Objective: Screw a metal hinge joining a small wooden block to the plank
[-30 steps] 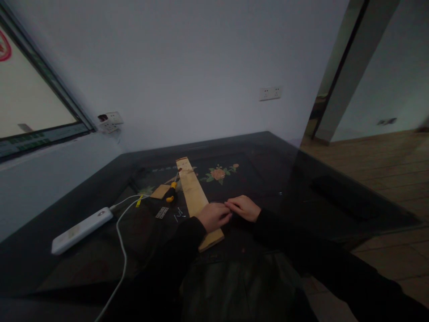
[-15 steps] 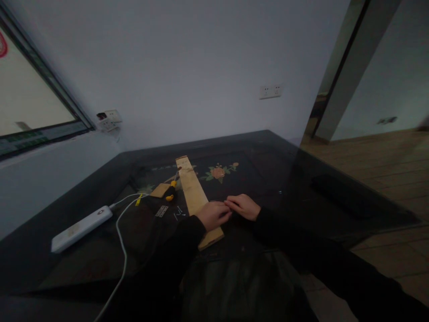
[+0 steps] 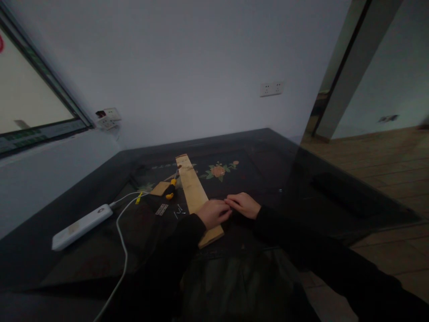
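A long wooden board (image 3: 193, 184) lies lengthwise on the dark table, its near end beneath my left wrist. My left hand (image 3: 214, 213) is over the board, fingers curled in and closed. My right hand (image 3: 245, 205) is just right of the board, its fingertips pinched and meeting those of my left hand. Whatever may be between the fingers is too small or hidden. Left of the board are several screws (image 3: 180, 210), a metal hinge (image 3: 161, 209), and a yellow-and-black screwdriver (image 3: 171, 189) whose tip points toward the board.
A small wooden piece (image 3: 160, 188) lies beside the screwdriver. A white power strip (image 3: 82, 227) sits at the left, its white cable (image 3: 122, 241) running to the near edge. On the right lies a long dark object (image 3: 342, 194). The wall stands behind the table (image 3: 268, 156).
The camera view has shifted very slightly. Both hands keep practically the same place and pose, and the things on the table have not moved.
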{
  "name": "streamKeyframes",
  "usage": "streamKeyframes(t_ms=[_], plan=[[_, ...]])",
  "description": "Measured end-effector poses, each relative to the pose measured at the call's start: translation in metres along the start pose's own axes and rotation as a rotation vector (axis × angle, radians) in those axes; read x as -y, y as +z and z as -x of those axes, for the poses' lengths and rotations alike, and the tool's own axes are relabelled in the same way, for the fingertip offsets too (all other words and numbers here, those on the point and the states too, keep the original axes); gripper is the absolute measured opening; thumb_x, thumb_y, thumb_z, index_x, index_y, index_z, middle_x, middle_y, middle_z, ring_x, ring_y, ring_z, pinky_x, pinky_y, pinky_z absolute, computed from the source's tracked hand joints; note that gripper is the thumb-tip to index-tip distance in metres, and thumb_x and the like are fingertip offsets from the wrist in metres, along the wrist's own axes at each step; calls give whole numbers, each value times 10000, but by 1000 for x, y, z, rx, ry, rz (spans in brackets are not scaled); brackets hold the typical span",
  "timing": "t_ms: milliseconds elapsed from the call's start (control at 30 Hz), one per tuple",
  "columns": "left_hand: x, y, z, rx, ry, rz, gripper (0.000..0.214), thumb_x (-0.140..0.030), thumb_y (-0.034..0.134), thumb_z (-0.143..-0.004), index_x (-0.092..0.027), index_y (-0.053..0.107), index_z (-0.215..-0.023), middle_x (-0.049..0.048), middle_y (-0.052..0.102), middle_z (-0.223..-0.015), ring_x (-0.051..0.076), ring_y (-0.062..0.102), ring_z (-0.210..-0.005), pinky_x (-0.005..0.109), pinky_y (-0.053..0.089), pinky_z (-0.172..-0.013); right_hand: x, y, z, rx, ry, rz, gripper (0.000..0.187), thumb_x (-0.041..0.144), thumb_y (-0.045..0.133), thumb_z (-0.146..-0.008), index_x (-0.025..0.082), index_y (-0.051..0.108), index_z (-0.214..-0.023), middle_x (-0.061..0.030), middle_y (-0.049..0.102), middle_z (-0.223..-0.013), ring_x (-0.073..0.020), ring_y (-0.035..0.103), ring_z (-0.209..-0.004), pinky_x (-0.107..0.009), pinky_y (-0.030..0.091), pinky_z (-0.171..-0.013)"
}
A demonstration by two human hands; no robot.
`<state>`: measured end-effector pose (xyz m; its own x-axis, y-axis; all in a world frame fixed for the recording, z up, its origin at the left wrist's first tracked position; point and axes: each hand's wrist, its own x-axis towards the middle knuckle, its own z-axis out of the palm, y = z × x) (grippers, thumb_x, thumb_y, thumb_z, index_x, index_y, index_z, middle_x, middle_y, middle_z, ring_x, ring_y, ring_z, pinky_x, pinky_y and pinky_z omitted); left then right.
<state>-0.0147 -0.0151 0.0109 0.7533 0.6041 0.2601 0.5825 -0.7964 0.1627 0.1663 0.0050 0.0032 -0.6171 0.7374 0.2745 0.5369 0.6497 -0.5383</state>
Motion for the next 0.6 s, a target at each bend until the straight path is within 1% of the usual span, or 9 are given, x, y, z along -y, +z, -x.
streamKeyframes(t_ms=[200, 433, 600], plan=[[-1, 0, 0, 11, -8, -19, 231, -255, 465, -883, -172, 605, -718, 33, 624, -722, 144, 573, -699, 245, 390, -623, 1, -1, 0, 11, 19, -3, 372, 398, 348, -930, 171, 480, -667, 17, 447, -609, -82, 407, -578, -214, 255, -598], [-1, -1, -1, 19, 6, -37, 230, -252, 461, -885, -170, 607, -727, 39, 635, -741, 145, 579, -712, 248, 394, -634, -1, 0, 0, 9, -6, -16, 384, 395, 354, -929, 167, 500, -657, 12, 462, -606, -85, 401, -576, -215, 256, -594], [-2, -2, 0, 14, 9, -45, 233, -254, 459, -889, -173, 602, -724, 30, 626, -716, 140, 575, -695, 246, 390, -622, 1, -1, 0, 12, -3, -24, 392, 401, 352, -930, 167, 490, -648, 15, 457, -598, -83, 403, -571, -214, 257, -592]])
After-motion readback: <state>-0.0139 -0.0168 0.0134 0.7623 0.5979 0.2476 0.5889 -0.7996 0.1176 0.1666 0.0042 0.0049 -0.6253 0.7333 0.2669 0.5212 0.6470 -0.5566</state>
